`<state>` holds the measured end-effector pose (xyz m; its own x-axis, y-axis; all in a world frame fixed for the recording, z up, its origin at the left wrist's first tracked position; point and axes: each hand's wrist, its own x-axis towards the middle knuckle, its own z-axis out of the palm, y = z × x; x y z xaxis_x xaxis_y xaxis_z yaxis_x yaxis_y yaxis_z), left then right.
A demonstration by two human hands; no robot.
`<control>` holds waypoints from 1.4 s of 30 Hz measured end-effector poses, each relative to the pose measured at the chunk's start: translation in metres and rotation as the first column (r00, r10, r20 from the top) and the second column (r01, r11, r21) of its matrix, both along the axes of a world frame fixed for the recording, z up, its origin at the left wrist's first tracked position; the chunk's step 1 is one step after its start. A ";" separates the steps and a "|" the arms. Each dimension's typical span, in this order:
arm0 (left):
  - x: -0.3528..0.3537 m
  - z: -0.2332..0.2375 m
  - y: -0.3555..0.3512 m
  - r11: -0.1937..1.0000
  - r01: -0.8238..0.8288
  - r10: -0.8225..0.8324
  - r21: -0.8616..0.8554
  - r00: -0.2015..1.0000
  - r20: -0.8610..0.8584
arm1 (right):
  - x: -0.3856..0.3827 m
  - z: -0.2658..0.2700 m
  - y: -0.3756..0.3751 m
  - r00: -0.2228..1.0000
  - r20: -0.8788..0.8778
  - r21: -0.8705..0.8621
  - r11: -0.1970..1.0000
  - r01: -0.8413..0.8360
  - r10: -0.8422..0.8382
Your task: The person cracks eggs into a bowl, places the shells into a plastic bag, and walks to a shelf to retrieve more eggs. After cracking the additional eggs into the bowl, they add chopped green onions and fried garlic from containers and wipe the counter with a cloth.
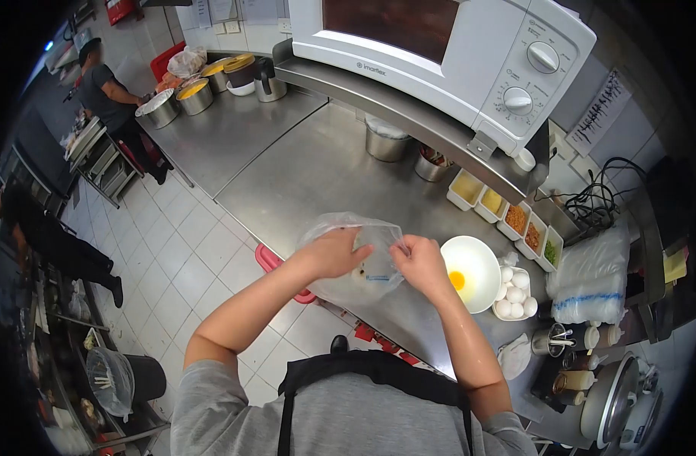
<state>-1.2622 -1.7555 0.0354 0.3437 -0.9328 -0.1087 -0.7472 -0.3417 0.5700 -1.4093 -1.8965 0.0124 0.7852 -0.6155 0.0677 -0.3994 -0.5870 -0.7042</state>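
Note:
A clear plastic bag (378,262) hangs open at the counter's front edge, with a blue mark and a few small dark specks showing through it. My right hand (422,266) pinches the right side of its rim. At the mouth of the bag, my left hand (334,253) reaches over the plastic with fingers stretched out and thumb apart; its fingertips are partly hidden by the film. Right of my right hand stands a white bowl (477,266) holding a cracked egg with an orange yolk. Beside the bowl, several white eggs (517,295) sit in a tray.
White containers of chopped ingredients (516,220) line the back of the steel counter (287,159), under a shelf with a microwave (439,45). Stacked plastic bags (590,273) and sauce bottles (580,380) are at right. Pots (194,97) stand far left, near another person (109,87).

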 end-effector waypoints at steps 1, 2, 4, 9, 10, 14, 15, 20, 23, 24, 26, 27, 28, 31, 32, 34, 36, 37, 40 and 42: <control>0.006 0.002 -0.007 0.984 0.020 -0.016 0.179 1.000 -0.022 | -0.003 0.001 -0.004 0.999 -0.038 -0.040 0.999 0.003 -0.004; 0.010 0.004 -0.013 0.936 0.044 -0.031 0.350 0.999 -0.043 | -0.005 0.002 -0.009 0.997 -0.073 -0.081 0.997 0.006 -0.012; -0.004 0.025 0.011 0.991 0.086 -0.085 0.105 0.996 -0.017 | -0.007 0.001 -0.017 0.998 -0.068 -0.026 1.000 -0.003 0.001; -0.024 0.096 0.066 0.907 0.001 0.071 -0.421 0.985 0.155 | -0.009 -0.021 -0.036 0.979 0.160 0.634 0.747 -0.202 0.128; -0.023 0.083 0.069 0.914 -0.139 0.186 -0.381 0.979 0.089 | -0.012 -0.010 -0.032 0.976 0.188 0.784 0.582 -0.216 0.109; -0.001 -0.006 0.058 0.880 -0.470 0.369 -0.069 0.769 -0.522 | -0.017 -0.013 -0.026 0.960 0.279 0.957 -0.071 -0.280 -0.031; 0.006 -0.019 0.057 0.873 -0.488 0.314 0.005 0.555 -0.770 | -0.021 -0.019 -0.025 0.934 0.340 0.933 -0.086 -0.350 -0.107; 0.009 -0.047 0.063 0.815 -0.572 -0.316 -0.094 -0.304 -0.899 | -0.036 -0.080 -0.042 0.719 0.638 0.706 -0.166 -0.689 -0.276; 0.009 -0.067 0.057 0.775 -0.631 -0.457 -0.028 -0.530 -0.714 | -0.042 -0.072 -0.042 0.702 0.686 0.644 -0.288 -0.709 -0.193; 0.013 -0.072 0.052 0.770 -0.637 -0.493 -0.035 -0.559 -0.666 | -0.041 -0.070 -0.044 0.786 0.617 0.771 -0.179 -0.611 -0.025; 0.028 -0.086 0.041 0.788 -0.597 -0.567 -0.152 -0.607 -0.557 | -0.035 -0.065 -0.052 0.897 0.362 0.910 0.110 -0.399 0.254; 0.028 -0.076 0.037 0.809 -0.567 -0.529 -0.155 -0.587 -0.613 | -0.032 -0.067 -0.052 0.909 0.232 0.828 0.419 -0.372 0.347; 0.024 -0.059 0.033 0.828 -0.537 -0.492 -0.159 -0.562 -0.664 | -0.027 -0.070 -0.051 0.917 0.075 0.645 0.683 -0.344 0.391; 0.022 -0.058 0.025 0.868 -0.434 -0.420 -0.241 -0.384 -0.822 | -0.018 -0.063 -0.050 0.983 0.117 0.738 0.650 -0.180 0.140; 0.024 -0.059 0.025 0.873 -0.421 -0.362 -0.247 -0.218 -0.907 | -0.018 -0.058 -0.050 0.985 0.173 0.868 0.474 -0.147 -0.012; 0.028 -0.060 0.027 0.898 -0.377 -0.201 -0.227 0.108 -0.974 | -0.025 -0.046 -0.055 0.942 0.288 0.955 0.128 -0.268 -0.174; 0.031 -0.062 0.030 0.931 -0.327 -0.018 -0.161 0.399 -0.917 | -0.030 -0.047 -0.058 0.868 0.380 0.896 -0.107 -0.431 -0.320; 0.032 -0.071 0.029 0.890 -0.433 0.067 -0.140 0.430 -0.900 | -0.032 -0.055 -0.058 0.844 0.459 0.849 -0.141 -0.508 -0.277; 0.040 -0.101 0.026 0.764 -0.642 0.281 -0.066 0.423 -0.862 | -0.037 -0.063 -0.055 0.849 0.490 0.819 -0.230 -0.526 -0.199; 0.051 -0.099 0.024 0.750 -0.660 0.346 0.033 0.350 -0.870 | -0.038 -0.051 -0.060 0.886 0.460 0.886 -0.038 -0.462 -0.052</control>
<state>-1.2111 -1.7313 -0.0641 0.6640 -0.6419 -0.3835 0.3430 -0.1942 0.9190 -1.4468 -1.9566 -0.0387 0.9785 -0.0845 -0.1880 -0.0630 0.7459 -0.6631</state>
